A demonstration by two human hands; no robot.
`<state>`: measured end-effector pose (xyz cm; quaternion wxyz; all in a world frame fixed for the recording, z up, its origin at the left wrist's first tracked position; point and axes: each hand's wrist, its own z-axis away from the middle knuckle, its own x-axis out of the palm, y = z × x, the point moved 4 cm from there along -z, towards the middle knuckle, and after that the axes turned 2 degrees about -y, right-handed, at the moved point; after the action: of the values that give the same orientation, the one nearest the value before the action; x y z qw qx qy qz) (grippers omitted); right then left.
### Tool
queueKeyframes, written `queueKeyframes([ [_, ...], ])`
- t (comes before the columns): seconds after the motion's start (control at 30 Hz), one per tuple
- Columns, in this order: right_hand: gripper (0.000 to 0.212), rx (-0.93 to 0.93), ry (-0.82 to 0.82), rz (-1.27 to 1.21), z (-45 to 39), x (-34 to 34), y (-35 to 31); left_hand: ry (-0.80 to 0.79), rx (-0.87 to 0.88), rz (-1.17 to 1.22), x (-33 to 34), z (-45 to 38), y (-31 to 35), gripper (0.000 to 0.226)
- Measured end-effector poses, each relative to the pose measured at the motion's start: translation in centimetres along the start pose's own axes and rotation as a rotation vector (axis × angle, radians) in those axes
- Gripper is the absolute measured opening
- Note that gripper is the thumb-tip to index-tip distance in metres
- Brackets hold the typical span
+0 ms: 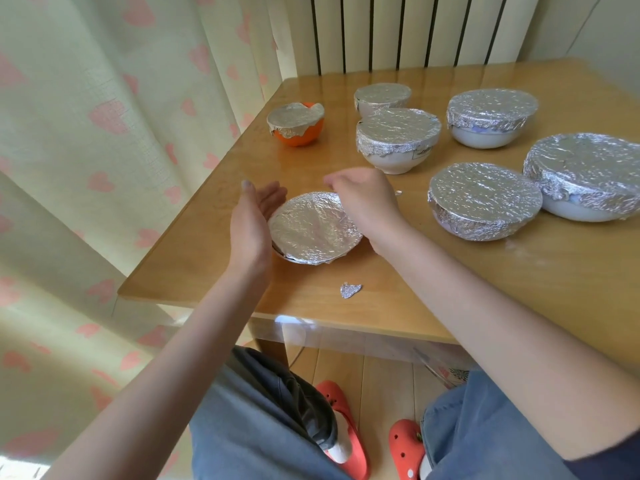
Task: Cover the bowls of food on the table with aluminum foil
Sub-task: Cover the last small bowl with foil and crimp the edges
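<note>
While foil-capped bowls crowd the desk (485,292), both hands flank a shallow foil-covered dish (313,228) at lower centre.
Left hand (251,220) spreads flat against its rim; right hand (363,199) curls over its far edge, pinching unclear; a foil scrap (350,290) lies below.

I see a cream curtain (104,140) with pink hearts left of the wooden table (450,289), and a ribbed radiator (398,32) behind it. Below: blue jeans (249,427), red clogs (349,431) on a pale wood floor (381,372), and what may be a patterned cloth (453,374) under the table.
</note>
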<state>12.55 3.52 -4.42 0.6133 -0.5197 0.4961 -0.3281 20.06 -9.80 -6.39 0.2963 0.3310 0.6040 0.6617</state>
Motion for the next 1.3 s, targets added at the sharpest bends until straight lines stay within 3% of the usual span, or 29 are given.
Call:
queueKeyframes([
  [0.13, 0.027, 0.053, -0.175, 0.032, -0.6, 0.7, 0.6, 0.034, -0.051, -0.075, 0.5, 0.5, -0.6, 0.049],
  [0.23, 0.023, 0.088, -0.152, 0.003, -0.5, 0.9, 1.3, 0.081, 0.010, -0.149, 0.7, 1.1, -0.8, 0.048],
  [0.4, 0.041, 0.077, -0.113, 0.024, -0.4, 1.1, 1.3, 0.154, 0.065, -0.185, 0.8, 1.0, -0.6, 0.051],
  [0.67, 0.043, 0.155, -0.121, -0.036, -0.3, 0.5, 1.4, 0.092, 0.028, -0.204, 0.5, 0.4, -1.2, 0.053],
  [0.73, 0.041, 0.140, -0.048, -0.021, 0.2, -0.6, 1.5, 0.028, 0.041, -0.173, -0.2, 0.3, -1.0, 0.055],
  [0.8, 0.032, 0.020, 0.092, 0.048, 1.7, -2.4, 1.3, -0.103, 0.246, -0.305, -1.2, 0.4, 0.5, 0.070],
  [0.87, 0.016, -0.144, 0.210, 0.125, 4.2, -3.9, 1.2, -0.440, 0.421, -0.616, -1.2, 0.9, 2.1, 0.078],
  [0.93, 0.014, -0.235, 0.255, 0.147, 6.5, -4.6, 1.6, -0.831, 0.366, -0.875, -0.7, 1.4, 2.9, 0.086],
  [1.0, 0.016, -0.229, 0.251, 0.113, 8.0, -4.7, 2.7, -1.040, 0.298, -1.114, 0.3, 1.2, 3.3, 0.100],
  [1.13, 0.022, -0.184, 0.231, 0.019, 9.6, -4.7, 4.0, -1.116, 0.298, -1.394, 2.7, 0.7, 3.4, 0.103],
  [1.3, 0.026, -0.196, 0.225, 0.030, 10.1, -4.7, 4.0, -1.099, 0.227, -1.430, 2.9, 0.9, 3.0, 0.100],
])
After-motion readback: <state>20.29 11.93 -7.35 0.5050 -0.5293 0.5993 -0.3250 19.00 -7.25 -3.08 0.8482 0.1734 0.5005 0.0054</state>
